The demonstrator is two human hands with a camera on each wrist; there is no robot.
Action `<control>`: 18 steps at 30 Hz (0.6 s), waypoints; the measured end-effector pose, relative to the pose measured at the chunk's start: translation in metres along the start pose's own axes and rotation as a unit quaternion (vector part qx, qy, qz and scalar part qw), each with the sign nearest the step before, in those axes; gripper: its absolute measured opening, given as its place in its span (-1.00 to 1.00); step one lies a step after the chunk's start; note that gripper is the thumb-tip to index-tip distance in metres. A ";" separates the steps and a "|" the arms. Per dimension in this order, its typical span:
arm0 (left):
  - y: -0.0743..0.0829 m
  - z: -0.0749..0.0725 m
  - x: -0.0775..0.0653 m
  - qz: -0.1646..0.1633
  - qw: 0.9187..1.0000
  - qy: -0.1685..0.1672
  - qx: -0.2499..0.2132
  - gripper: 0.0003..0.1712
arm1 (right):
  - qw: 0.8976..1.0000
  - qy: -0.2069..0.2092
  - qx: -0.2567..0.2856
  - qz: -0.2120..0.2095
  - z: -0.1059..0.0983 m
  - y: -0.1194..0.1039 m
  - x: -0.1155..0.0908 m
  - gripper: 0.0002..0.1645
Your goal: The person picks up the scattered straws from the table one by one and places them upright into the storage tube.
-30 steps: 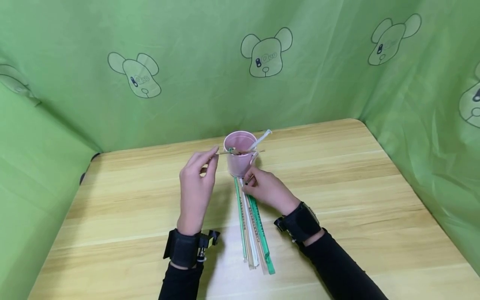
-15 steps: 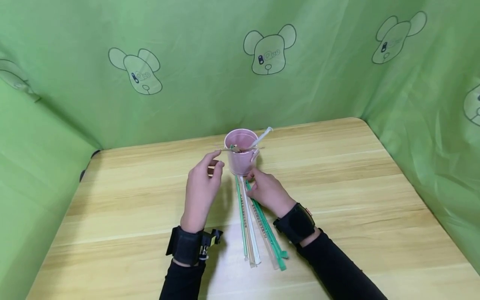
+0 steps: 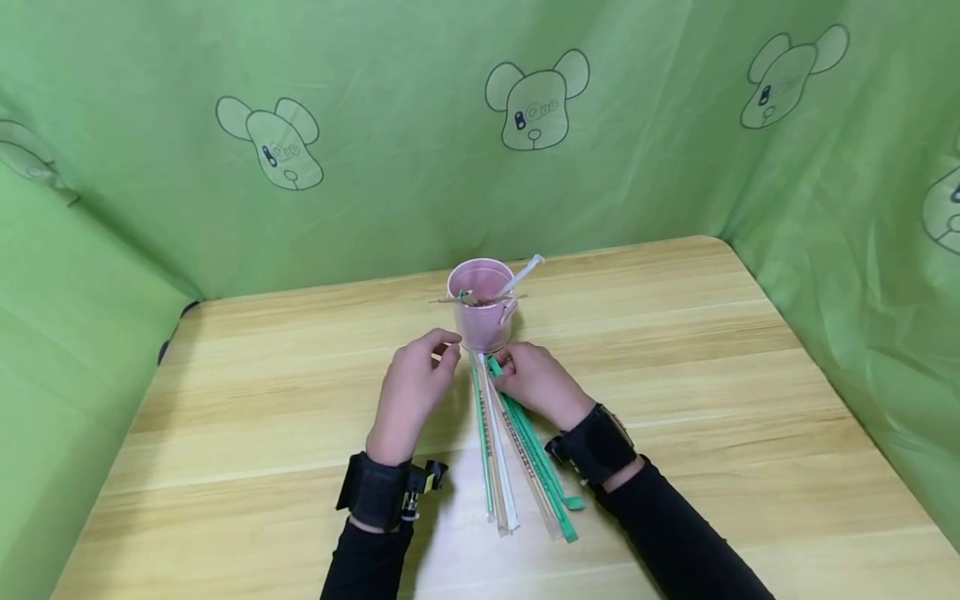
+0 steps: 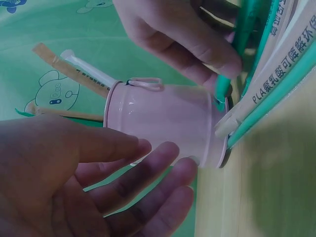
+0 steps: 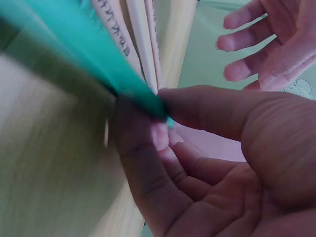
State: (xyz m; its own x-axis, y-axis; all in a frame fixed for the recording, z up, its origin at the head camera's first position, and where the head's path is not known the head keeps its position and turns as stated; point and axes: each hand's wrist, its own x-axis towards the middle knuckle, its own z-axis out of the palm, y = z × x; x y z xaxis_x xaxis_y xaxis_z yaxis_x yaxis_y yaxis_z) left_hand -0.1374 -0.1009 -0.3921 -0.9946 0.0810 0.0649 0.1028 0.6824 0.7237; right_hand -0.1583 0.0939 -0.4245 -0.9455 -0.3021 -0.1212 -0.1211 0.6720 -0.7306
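My right hand point(image 3: 542, 385) pinches the end of a green wrapped straw point(image 5: 106, 64) between thumb and forefinger, close to the table. The straw belongs to a fan of green, white and tan paper-wrapped straws point(image 3: 504, 454) lying in front of a pink bucket point(image 3: 483, 327). My left hand point(image 3: 415, 383) hovers left of the bucket's base, its fingers loosely bent and holding nothing. In the left wrist view, the bucket stands just beyond those fingers. A white wrapped straw point(image 3: 525, 275) leans out of the bucket, and thin tan sticks or straws point(image 4: 74, 71) also jut over its rim.
The wooden table point(image 3: 712, 400) extends on both sides of the hands. Green cloth point(image 3: 390, 208) with bear outlines hangs behind the table and along its sides. The bucket stands near the table's back edge.
My left hand has come down and slightly right, away from the tan piece at the bucket's rim. The green straws' near ends have swung right, spreading the fan wider.
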 end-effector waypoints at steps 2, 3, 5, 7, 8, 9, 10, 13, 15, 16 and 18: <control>0.000 0.000 0.000 -0.001 1.000 -0.005 0.001 -0.70 | 1.000 0.001 -0.001 -0.009 -0.001 -0.001 0.001 -0.89; 0.000 0.000 -0.001 -0.003 1.000 -0.007 0.002 -0.70 | 1.000 0.001 0.000 -0.011 -0.001 -0.001 0.001 -0.87; 0.000 0.000 -0.001 -0.006 1.000 -0.009 0.006 -0.70 | 1.000 0.000 0.008 -0.017 -0.003 -0.002 0.001 -0.81; 0.000 0.000 -0.001 -0.008 1.000 -0.012 0.012 -0.70 | 1.000 0.001 0.015 -0.022 -0.004 -0.003 0.001 -0.80; 0.001 0.000 -0.001 -0.008 1.000 -0.014 0.017 -0.71 | 1.000 0.003 0.017 -0.024 -0.006 -0.003 0.000 -0.82; 0.000 0.000 -0.001 -0.007 1.000 -0.017 0.021 -0.71 | 0.999 0.006 0.018 -0.026 -0.007 -0.004 0.000 -0.86; 0.000 0.000 -0.001 -0.004 0.999 -0.021 0.025 -0.72 | 0.999 0.009 0.018 -0.028 -0.008 -0.004 -0.001 -0.88; -0.002 0.003 0.000 0.004 0.999 -0.040 0.034 -0.73 | 0.999 0.014 0.021 -0.031 -0.013 -0.004 -0.002 -0.90; -0.004 0.005 0.001 0.012 0.997 -0.062 0.034 -0.73 | 0.999 0.016 0.033 -0.027 -0.018 -0.005 -0.003 -0.88; -0.004 0.007 0.001 0.018 0.996 -0.076 0.035 -0.72 | 0.999 0.017 0.039 -0.024 -0.021 -0.005 -0.004 -0.86; -0.006 0.010 0.001 0.031 0.993 -0.105 0.034 -0.70 | 0.998 0.024 0.054 -0.018 -0.028 -0.007 -0.005 -0.82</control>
State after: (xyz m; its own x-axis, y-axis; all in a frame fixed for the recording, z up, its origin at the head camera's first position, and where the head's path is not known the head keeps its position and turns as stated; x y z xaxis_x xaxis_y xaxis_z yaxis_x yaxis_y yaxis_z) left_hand -0.1393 -0.0977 -0.4030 -0.9623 0.2689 -0.0414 0.1717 0.7185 0.6740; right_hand -0.1614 0.1098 -0.4004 -0.9548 -0.2904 -0.0640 -0.1238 0.5838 -0.8024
